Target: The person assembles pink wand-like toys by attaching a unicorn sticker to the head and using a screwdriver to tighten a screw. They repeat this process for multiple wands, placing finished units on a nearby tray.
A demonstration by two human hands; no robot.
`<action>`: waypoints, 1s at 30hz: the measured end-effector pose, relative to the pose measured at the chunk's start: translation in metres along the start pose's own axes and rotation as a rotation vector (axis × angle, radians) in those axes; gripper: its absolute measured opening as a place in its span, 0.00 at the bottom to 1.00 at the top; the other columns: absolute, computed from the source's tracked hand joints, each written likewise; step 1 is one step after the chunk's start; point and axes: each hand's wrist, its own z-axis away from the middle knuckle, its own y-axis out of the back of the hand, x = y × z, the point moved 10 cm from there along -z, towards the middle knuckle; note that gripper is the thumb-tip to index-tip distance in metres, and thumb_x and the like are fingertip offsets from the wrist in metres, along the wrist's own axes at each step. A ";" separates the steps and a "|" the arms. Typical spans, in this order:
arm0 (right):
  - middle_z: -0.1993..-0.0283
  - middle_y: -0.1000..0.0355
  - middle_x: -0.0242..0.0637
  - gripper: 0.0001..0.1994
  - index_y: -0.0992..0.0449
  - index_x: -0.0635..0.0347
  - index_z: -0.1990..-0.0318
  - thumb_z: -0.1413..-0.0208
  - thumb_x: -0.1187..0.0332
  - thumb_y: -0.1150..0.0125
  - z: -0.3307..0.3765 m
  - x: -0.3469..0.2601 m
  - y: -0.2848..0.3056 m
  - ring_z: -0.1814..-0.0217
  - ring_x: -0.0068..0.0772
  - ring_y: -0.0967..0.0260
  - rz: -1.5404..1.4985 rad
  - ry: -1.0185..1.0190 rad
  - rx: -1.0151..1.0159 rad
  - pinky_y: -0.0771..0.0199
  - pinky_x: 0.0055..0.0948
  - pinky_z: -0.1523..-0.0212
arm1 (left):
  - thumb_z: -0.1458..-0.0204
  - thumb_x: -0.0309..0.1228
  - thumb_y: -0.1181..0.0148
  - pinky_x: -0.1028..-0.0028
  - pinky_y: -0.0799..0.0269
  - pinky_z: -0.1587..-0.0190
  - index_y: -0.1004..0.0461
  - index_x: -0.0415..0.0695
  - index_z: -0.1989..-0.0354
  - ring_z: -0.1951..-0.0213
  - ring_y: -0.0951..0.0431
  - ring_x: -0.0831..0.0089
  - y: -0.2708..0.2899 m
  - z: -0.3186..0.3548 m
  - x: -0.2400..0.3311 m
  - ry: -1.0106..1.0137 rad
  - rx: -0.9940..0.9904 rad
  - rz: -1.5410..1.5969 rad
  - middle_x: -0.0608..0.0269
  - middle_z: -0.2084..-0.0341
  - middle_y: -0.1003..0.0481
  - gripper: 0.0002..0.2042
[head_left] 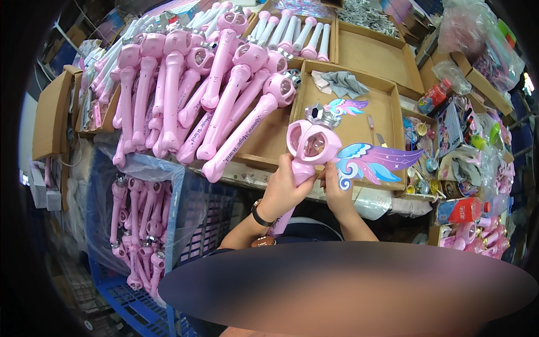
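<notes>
Clasping the round-headed pink plastic wand (303, 171), seemingly light and stiff, sensibly below its head (330, 136), the left hand (281, 194) was closed, the right hand (339, 195) beside it, hold unclear.

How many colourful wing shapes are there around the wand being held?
2. One large wing spreads to the right of the held wand; one smaller wing shows beside its silver top. Others may be hidden behind it.

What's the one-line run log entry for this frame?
left hand: grips pink wand | right hand: at base of large wing | blue crate: pink wands inside
</notes>
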 end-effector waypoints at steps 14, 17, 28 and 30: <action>0.79 0.36 0.27 0.13 0.30 0.60 0.69 0.37 0.63 0.56 0.000 0.002 -0.001 0.79 0.14 0.41 0.029 0.044 -0.081 0.43 0.16 0.79 | 0.57 0.28 0.36 0.73 0.32 0.58 0.43 0.36 0.54 0.61 0.29 0.73 -0.006 -0.004 -0.017 0.054 -0.074 0.173 0.55 0.64 0.30 0.25; 0.80 0.37 0.26 0.12 0.29 0.61 0.66 0.38 0.63 0.55 0.004 -0.008 0.000 0.82 0.13 0.44 0.057 0.063 -0.090 0.46 0.15 0.82 | 0.57 0.27 0.36 0.74 0.31 0.60 0.43 0.35 0.54 0.62 0.28 0.74 -0.004 -0.005 -0.019 0.003 -0.051 0.120 0.55 0.64 0.29 0.24; 0.81 0.35 0.28 0.07 0.28 0.66 0.70 0.43 0.74 0.51 0.011 -0.028 0.007 0.81 0.18 0.39 0.193 0.132 -0.048 0.41 0.21 0.79 | 0.58 0.31 0.35 0.72 0.31 0.59 0.42 0.33 0.54 0.62 0.27 0.70 -0.013 -0.003 -0.023 0.055 -0.113 0.343 0.50 0.64 0.29 0.26; 0.81 0.35 0.29 0.07 0.30 0.65 0.73 0.44 0.75 0.51 0.009 -0.025 0.012 0.79 0.20 0.37 0.168 0.152 0.015 0.40 0.23 0.78 | 0.57 0.31 0.36 0.70 0.30 0.60 0.43 0.34 0.53 0.62 0.25 0.65 -0.006 0.001 -0.006 -0.049 -0.020 0.182 0.46 0.65 0.28 0.26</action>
